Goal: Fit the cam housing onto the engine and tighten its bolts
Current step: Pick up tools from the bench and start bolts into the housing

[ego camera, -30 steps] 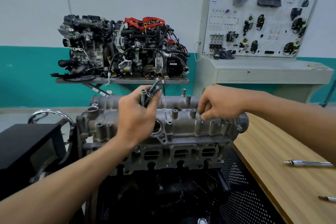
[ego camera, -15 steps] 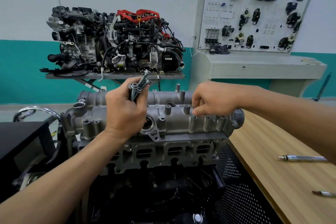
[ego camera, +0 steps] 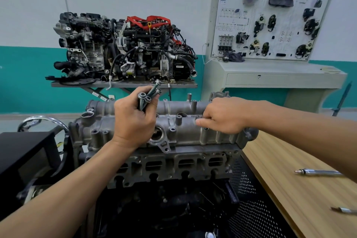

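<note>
the cam housing [ego camera: 193,131] already sits on the engine [ego camera: 173,170]. the left hand [ego camera: 133,121] is clamped round a bunch of bolts [ego camera: 148,96] above it; the right hand [ego camera: 222,116] curls at a bolt hole [ego camera: 205,128], pinching a bolt or not i cannot tell. tightening looks all ahead.

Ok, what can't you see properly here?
1. Head view: whether the right hand pinches a bolt over the grey cast-metal cam housing; the hand itself hides it.
2. Head view: the shanks of the grey steel bolts; the left hand grips round them.
3. Head view: the thin silver tool on the light wooden table; the right edge cuts it off.
4. Head view: the lettering on the white display board; too small and blurred.
</note>
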The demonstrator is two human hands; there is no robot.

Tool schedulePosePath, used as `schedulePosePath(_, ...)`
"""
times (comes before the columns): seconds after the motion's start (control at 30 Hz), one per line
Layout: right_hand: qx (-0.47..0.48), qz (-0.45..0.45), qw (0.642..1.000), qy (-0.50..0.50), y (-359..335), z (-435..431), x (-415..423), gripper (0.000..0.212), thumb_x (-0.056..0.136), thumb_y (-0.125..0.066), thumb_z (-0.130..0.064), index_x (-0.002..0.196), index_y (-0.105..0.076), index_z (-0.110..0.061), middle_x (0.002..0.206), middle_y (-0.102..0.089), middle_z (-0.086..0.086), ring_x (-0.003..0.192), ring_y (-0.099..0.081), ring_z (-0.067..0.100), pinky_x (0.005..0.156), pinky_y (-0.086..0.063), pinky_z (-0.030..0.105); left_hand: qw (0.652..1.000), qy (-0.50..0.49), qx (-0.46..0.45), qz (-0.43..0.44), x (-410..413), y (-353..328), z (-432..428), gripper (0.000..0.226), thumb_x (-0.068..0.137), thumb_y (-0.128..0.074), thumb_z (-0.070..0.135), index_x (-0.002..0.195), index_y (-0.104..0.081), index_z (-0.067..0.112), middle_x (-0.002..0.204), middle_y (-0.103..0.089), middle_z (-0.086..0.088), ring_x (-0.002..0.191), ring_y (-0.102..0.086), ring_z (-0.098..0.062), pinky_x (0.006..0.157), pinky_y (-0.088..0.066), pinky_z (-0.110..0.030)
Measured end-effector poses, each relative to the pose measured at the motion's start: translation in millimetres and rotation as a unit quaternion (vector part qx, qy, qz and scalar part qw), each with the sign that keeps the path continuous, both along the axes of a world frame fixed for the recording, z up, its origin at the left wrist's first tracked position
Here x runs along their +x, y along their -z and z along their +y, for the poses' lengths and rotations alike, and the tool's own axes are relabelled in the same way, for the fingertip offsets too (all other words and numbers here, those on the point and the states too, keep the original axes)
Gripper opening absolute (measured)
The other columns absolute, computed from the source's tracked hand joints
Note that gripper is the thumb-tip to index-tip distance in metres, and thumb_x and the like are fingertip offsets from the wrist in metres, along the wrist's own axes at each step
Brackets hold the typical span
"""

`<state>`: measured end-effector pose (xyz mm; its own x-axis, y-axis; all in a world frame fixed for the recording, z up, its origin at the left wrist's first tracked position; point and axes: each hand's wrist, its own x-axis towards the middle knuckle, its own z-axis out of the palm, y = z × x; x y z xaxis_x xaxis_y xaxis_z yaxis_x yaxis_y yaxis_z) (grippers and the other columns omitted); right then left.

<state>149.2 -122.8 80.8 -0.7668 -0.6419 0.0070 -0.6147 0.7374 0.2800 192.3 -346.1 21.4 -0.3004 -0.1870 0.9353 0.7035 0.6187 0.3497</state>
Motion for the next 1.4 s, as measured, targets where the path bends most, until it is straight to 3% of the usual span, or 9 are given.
schedulePosePath(0.2,0.014,0.01,1.0,-0.002,6,-2,-2,0.045,0.104,-0.036,-0.042,0.069,-0.054,-0.021,0.068,-0.054,-0.003,0.064,-0.053,0.016,0.073,-0.053,0.042,1.0,0.01,-0.002,-0.002,-1,-1,-1,0.008,0.091,-0.065,0.009,0.096,-0.072,0.008,0.076,-0.061,0.02,0.067,-0.059,0.0,0.063,-0.043,-0.008)
schedulePosePath(0.47,-0.024,0.062,0.997,-0.032,12,1,-2,0.062,0.105,-0.027,-0.052,0.057,-0.046,-0.017,0.056,-0.05,0.001,0.053,-0.049,0.016,0.061,-0.054,0.04,1.0,-0.011,0.002,0.003,-5,-3,-3,0.013,0.092,-0.065,0.012,0.096,-0.072,0.002,0.07,-0.062,0.005,0.065,-0.056,-0.013,0.06,-0.04,-0.009)
schedulePosePath(0.57,-0.041,0.047,0.998,-0.018,18,4,-5,0.065,0.102,-0.024,-0.059,0.059,-0.051,-0.018,0.059,-0.052,0.0,0.055,-0.053,0.015,0.062,-0.05,0.037,0.999,0.014,0.011,-0.029,-6,-3,-5,0.007,0.092,-0.065,0.014,0.093,-0.071,0.013,0.063,-0.06,0.011,0.058,-0.052,-0.01,0.055,-0.04,-0.016)
schedulePosePath(0.67,-0.04,0.046,0.998,-0.031,20,6,-9,0.065,0.103,-0.021,-0.058,0.062,-0.053,-0.019,0.06,-0.053,-0.001,0.056,-0.052,0.014,0.062,-0.049,0.036,0.995,0.046,0.028,-0.08,-3,-2,-9,0.014,0.094,-0.068,0.019,0.083,-0.067,0.028,0.061,-0.062,0.014,0.054,-0.051,-0.002,0.051,-0.039,-0.013)
schedulePosePath(0.83,-0.071,0.091,0.992,-0.057,27,12,-9,0.064,0.1,-0.017,-0.06,0.062,-0.052,-0.022,0.055,-0.049,-0.005,0.052,-0.048,0.009,0.064,-0.049,0.036,0.98,0.046,-0.011,-0.192,1,-11,-15,0.041,0.094,-0.068,0.028,0.055,-0.055,0.024,0.047,-0.049,0.014,0.044,-0.043,-0.002,0.046,-0.033,-0.011)
schedulePosePath(0.97,-0.099,0.134,0.984,-0.065,32,15,-6,0.054,0.093,-0.017,-0.067,0.071,-0.048,-0.029,0.063,-0.052,-0.009,0.058,-0.052,0.01,0.059,-0.044,0.033,0.954,0.047,-0.003,-0.295,-2,-19,-32,0.052,0.093,-0.066,0.041,0.077,-0.058,-0.007,0.055,-0.045,-0.003,0.045,-0.039,-0.012,0.044,-0.036,-0.021)
schedulePosePath(1.1,-0.103,0.057,0.991,-0.056,21,13,-6,0.038,0.097,-0.031,-0.057,0.074,-0.047,-0.031,0.067,-0.053,-0.011,0.061,-0.051,0.004,0.057,-0.039,0.03,0.938,0.057,0.033,-0.339,1,-25,-48,0.052,0.095,-0.065,0.042,0.09,-0.063,-0.01,0.047,-0.041,0.009,0.039,-0.035,-0.006,0.042,-0.033,-0.019)
schedulePosePath(1.27,-0.021,0.145,0.989,0.018,18,0,2,0.074,0.092,-0.009,-0.071,0.065,-0.056,-0.022,0.06,-0.054,-0.006,0.056,-0.052,0.009,0.056,-0.042,0.03,0.93,-0.008,0.045,-0.364,14,-51,-77,0.044,0.091,-0.068,0.05,0.071,-0.055,0.012,0.048,-0.039,0.01,0.04,-0.035,-0.009,0.045,-0.031,-0.025)
schedulePosePath(1.4,-0.162,0.18,0.97,0.035,-10,-31,18,0.092,0.078,0.003,-0.088,0.06,-0.06,-0.024,0.048,-0.054,-0.009,0.046,-0.052,0.005,0.05,-0.045,0.024,0.884,0.162,0.129,-0.418,32,-57,-98,0.036,0.093,-0.064,0.046,0.078,-0.058,0.014,0.051,-0.031,0.007,0.043,-0.024,-0.012,0.042,-0.022,-0.022)
